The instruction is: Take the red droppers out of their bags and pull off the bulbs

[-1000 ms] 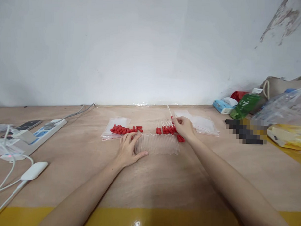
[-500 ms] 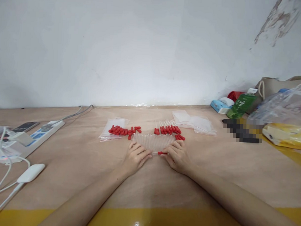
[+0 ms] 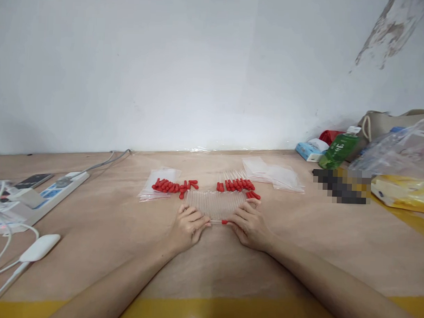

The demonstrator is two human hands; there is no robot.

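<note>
A thin clear tube (image 3: 216, 221) lies level between my hands, its right end inside a red rubber bulb (image 3: 224, 222). My left hand (image 3: 189, 224) pinches the tube's left part. The fingers of my right hand (image 3: 248, 224) are closed on the bulb. Just beyond them lies a row of clear tubes (image 3: 213, 204), side by side. Loose red bulbs (image 3: 167, 185) are heaped behind it on the left, partly over small clear plastic bags (image 3: 148, 187). Several tubes with red bulbs fitted (image 3: 239, 184) lie behind it on the right.
More flat plastic bags (image 3: 284, 177) lie at the back right. A green bottle (image 3: 339, 148), a blue tissue pack (image 3: 309, 151) and a yellow packet (image 3: 403, 192) stand further right. On the left are a power strip (image 3: 63, 191), a white adapter (image 3: 41, 247) with cables and a phone (image 3: 33, 181).
Both hands have come slightly nearer to me with the tube and bulb. Less of the red bulb shows beside my right fingers, and a longer piece of tube shows between the hands.
</note>
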